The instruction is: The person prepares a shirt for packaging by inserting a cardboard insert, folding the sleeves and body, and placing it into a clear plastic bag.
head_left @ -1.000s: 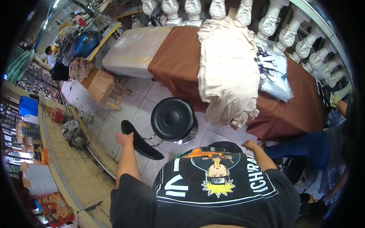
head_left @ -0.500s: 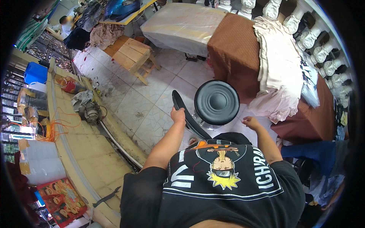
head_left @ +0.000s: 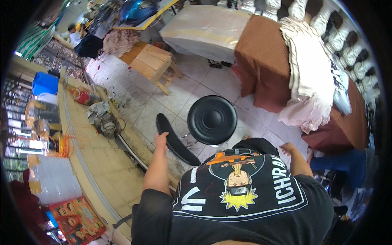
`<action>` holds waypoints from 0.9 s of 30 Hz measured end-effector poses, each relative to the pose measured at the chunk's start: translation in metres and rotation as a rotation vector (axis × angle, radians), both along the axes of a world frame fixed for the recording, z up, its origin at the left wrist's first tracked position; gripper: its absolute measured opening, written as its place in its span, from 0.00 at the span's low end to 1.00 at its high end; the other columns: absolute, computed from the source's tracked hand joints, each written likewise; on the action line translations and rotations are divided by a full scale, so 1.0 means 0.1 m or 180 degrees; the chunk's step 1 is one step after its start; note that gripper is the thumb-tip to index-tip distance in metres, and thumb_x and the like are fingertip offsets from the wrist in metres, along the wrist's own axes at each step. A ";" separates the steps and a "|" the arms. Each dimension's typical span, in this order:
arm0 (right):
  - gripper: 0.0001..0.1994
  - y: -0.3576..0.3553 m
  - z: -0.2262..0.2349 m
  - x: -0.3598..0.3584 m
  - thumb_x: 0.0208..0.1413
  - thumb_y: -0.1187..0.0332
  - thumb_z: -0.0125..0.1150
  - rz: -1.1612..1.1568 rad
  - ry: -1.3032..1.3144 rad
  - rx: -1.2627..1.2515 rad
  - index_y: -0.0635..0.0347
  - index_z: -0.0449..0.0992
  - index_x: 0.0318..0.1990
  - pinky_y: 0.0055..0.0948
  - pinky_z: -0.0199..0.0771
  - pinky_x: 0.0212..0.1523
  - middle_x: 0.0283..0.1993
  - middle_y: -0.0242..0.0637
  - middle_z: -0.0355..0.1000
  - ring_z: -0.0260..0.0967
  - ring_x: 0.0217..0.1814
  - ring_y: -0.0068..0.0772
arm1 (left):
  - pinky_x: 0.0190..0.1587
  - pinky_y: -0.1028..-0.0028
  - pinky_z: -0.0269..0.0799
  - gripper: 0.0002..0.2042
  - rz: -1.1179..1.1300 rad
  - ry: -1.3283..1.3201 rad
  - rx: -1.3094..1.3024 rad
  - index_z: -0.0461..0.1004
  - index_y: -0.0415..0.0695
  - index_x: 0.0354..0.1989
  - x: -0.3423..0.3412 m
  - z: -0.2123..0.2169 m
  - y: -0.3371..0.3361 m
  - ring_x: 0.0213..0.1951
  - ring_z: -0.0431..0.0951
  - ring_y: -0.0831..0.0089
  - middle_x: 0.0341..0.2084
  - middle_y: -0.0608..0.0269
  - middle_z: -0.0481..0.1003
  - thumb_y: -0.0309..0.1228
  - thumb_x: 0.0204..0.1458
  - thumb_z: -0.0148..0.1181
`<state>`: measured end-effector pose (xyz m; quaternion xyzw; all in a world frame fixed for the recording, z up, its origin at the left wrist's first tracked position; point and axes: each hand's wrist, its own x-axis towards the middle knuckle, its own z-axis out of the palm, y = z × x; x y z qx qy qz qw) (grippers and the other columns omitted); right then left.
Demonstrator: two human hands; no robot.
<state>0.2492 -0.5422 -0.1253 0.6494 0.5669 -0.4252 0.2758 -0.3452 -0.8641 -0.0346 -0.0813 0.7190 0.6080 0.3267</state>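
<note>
A round black padded stool [head_left: 212, 119] with ringed stitching stands on the tiled floor in front of me. Its curved black backrest [head_left: 173, 141] faces left, and bits of a shiny metal base show beneath the seat. My left hand [head_left: 161, 140] grips the outer side of the backrest, fingers bent over its edge. On the other side, my right hand [head_left: 287, 148] hangs in the air near my body, holding nothing, its fingers loosely apart. The nearest thing to it is the cloth-covered stack on the right.
Brown cloth [head_left: 261, 57] covers a block at the right, with cream fabric [head_left: 308, 73] draped over it. A wooden bench [head_left: 152, 61] stands ahead. Along the left runs a low tiled ledge [head_left: 96, 163] with a motor [head_left: 108, 124]. A plastic-wrapped block [head_left: 206, 32] lies beyond.
The stool has shifted left and turned a little, its backrest swinging outward with my left hand on it. My right hand has dropped slightly and its fingers have loosened. The view has moved too.
</note>
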 end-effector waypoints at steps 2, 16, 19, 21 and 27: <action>0.18 0.24 -0.08 -0.08 0.49 0.51 0.59 0.0292 0.0016 0.0085 0.59 0.75 0.33 0.36 0.72 0.27 0.27 0.38 0.74 0.70 0.24 0.33 | 0.34 0.65 0.75 0.24 0.0004 0.0127 -0.0097 0.65 0.36 0.50 -0.10 -0.10 -0.33 0.36 0.76 0.60 0.39 0.52 0.73 0.19 0.40 0.59; 0.25 1.42 0.19 -0.06 0.46 0.48 0.61 0.1018 0.0462 0.0132 0.57 0.76 0.45 0.37 0.73 0.41 0.40 0.45 0.75 0.74 0.41 0.39 | 0.49 0.56 0.68 0.28 -0.0017 0.0752 -0.3728 0.65 0.36 0.52 -0.22 -0.12 0.22 0.45 0.72 0.45 0.49 0.40 0.68 0.33 0.40 0.60; 0.24 1.70 0.28 0.36 0.47 0.48 0.59 0.0845 0.0183 -0.0277 0.54 0.75 0.47 0.36 0.75 0.33 0.38 0.42 0.75 0.74 0.39 0.34 | 0.54 0.57 0.64 0.32 0.1072 0.1167 -0.4523 0.61 0.45 0.57 0.08 -0.11 0.96 0.54 0.63 0.42 0.59 0.40 0.50 0.39 0.41 0.59; 0.23 1.81 0.24 0.46 0.48 0.48 0.58 0.0907 0.0263 -0.0278 0.51 0.75 0.47 0.34 0.74 0.27 0.36 0.41 0.75 0.73 0.34 0.34 | 0.60 0.57 0.56 0.33 -0.0909 0.1053 -0.4728 0.60 0.48 0.59 -0.23 -0.15 1.11 0.56 0.60 0.41 0.59 0.40 0.50 0.43 0.41 0.60; 0.23 1.93 0.25 0.95 0.47 0.47 0.58 0.0154 0.0441 0.0000 0.57 0.76 0.41 0.34 0.73 0.25 0.30 0.39 0.73 0.71 0.30 0.33 | 0.62 0.57 0.51 0.32 -0.2210 0.3126 -0.2841 0.62 0.44 0.58 -0.10 0.03 3.28 0.60 0.54 0.44 0.57 0.36 0.55 0.39 0.42 0.64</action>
